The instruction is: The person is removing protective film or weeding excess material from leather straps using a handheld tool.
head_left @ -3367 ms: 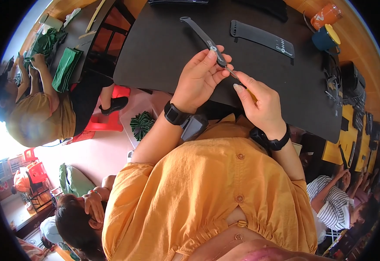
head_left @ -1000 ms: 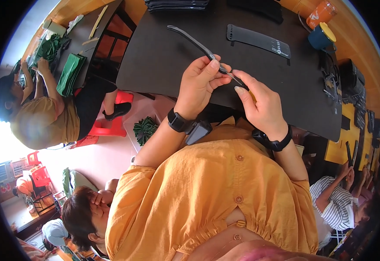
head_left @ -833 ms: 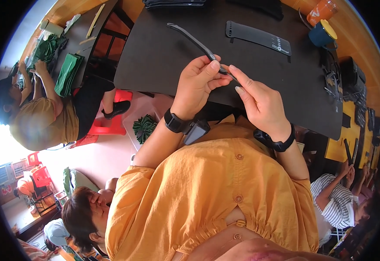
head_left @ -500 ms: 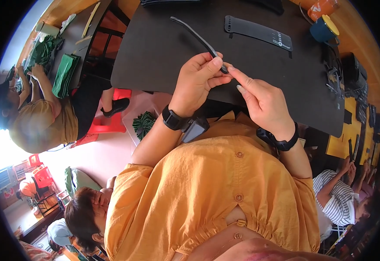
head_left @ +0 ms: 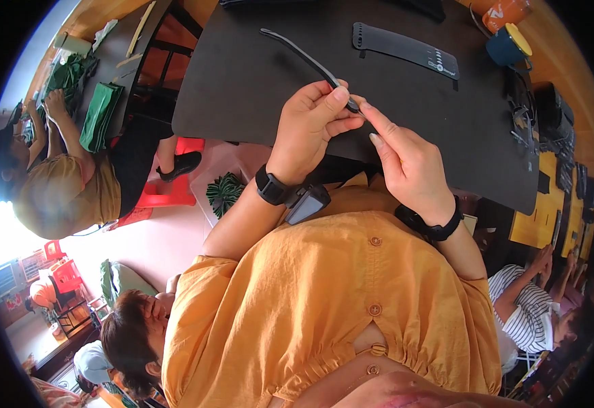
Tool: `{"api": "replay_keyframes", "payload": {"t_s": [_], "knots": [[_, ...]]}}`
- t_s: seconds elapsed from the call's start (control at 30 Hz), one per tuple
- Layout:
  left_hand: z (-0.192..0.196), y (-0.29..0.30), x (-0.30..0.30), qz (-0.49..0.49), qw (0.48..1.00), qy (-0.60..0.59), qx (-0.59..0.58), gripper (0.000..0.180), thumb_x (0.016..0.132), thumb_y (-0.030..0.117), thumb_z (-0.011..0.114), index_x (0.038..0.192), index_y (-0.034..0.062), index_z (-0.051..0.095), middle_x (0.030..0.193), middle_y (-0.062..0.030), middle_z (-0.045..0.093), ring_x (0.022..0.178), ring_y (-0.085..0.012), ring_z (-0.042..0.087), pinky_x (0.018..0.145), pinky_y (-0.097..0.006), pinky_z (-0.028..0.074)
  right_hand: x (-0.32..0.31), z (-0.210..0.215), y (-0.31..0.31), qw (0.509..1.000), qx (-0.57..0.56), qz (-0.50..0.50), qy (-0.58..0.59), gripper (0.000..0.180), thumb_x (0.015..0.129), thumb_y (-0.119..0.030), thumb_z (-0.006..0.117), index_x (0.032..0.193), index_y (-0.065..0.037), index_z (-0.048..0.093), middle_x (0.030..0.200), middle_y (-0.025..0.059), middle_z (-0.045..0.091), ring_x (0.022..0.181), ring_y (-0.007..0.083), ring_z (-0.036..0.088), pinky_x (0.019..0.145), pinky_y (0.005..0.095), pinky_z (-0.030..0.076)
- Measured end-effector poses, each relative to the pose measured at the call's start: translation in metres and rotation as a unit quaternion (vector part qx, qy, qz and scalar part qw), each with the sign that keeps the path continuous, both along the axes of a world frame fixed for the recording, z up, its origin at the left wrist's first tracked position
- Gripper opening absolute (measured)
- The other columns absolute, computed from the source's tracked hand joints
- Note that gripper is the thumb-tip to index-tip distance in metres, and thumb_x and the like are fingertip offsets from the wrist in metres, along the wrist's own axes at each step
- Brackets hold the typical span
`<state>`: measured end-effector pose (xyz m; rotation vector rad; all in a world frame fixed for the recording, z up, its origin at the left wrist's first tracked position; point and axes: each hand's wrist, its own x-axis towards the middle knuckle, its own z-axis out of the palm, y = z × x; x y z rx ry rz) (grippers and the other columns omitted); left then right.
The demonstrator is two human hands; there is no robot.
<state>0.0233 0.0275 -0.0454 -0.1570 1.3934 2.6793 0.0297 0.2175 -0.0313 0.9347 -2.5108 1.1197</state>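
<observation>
**Inspector:** State the grip on the item in hand.

**Assistant:** The left hand (head_left: 310, 126) is pinched around the near end of a long, thin black strap (head_left: 304, 58), thumb and forefinger closed on it. The right hand (head_left: 409, 160) has its forefinger tip touching the same end, right at the pinch; its other fingers are curled loosely and grasp nothing that can be seen.

**Inspector:** Where does the strap lie relative to the pinch?

**Assistant:** It runs away from the pinch, up and to the left, above the black table (head_left: 242, 95). Whether the far end rests on the surface cannot be told.

**Inspector:** Other items near the grip?

**Assistant:** A wider, flat black strip (head_left: 406, 49) lies on the table beyond the pinch and to its right, well apart. A blue cup with a yellow lid (head_left: 508, 44) stands farther right. A black wristband (head_left: 271, 187) sits below the left hand.
</observation>
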Motion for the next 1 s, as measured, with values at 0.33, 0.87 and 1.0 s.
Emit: {"api": "replay_keyframes", "payload": {"t_s": [0.33,0.87,1.0], "knots": [[0.0011,-0.0021,-0.0004,-0.001,1.0,-0.008,0.02,0.026,0.103,0.019,0.052,0.12,-0.0008,0.056,0.108,-0.0135,0.069,0.093,-0.0164,0.069,0.083,-0.028,0.059,-0.0028,0.0042,0.0013,0.999,0.037,0.001,0.01,0.053,0.088,-0.005,0.062,0.138,-0.024,0.057,0.065,0.004,0.055,0.055,0.0214,0.058,0.05,0.0327,0.05],[-0.0001,-0.0003,0.0002,-0.003,1.0,-0.009,-0.007,0.026,0.102,0.017,0.055,0.12,-0.0021,0.056,0.103,-0.0115,0.068,0.091,-0.018,0.07,0.083,-0.028,0.059,-0.0032,0.0045,0.0024,0.999,0.041,0.001,-0.007,0.055,0.087,-0.005,0.062,0.138,-0.024,0.056,0.067,0.0045,0.058,0.056,0.0225,0.059,0.052,0.0338,0.051],[0.0027,-0.0002,0.0001,-0.01,1.0,-0.012,-0.012,0.027,0.102,0.018,0.055,0.12,-0.0024,0.056,0.101,-0.0106,0.068,0.089,-0.0182,0.07,0.082,-0.028,0.059,-0.0066,0.003,0.0026,1.0,0.014,0.016,-0.016,0.055,0.088,-0.005,0.061,0.139,-0.024,0.055,0.075,0.0072,0.065,0.061,0.0256,0.063,0.056,0.0357,0.053]]}}
